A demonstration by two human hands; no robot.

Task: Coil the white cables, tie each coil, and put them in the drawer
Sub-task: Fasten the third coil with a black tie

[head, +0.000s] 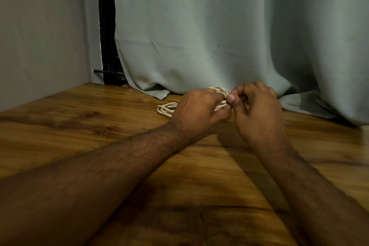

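Note:
A white cable coil (166, 108) lies on the wooden table (99, 122) near the curtain, its left loops showing past my hands. My left hand (197, 110) grips the middle of the coil with curled fingers. My right hand (257, 110) meets it from the right, thumb and fingers pinching the cable strands at about the coil's centre. The right part of the coil is hidden behind both hands. No drawer shows in the view.
A grey-green curtain (219, 36) hangs along the table's back edge and folds onto the surface. A grey wall (40, 36) bounds the left side, with a dark frame (106, 26) between wall and curtain.

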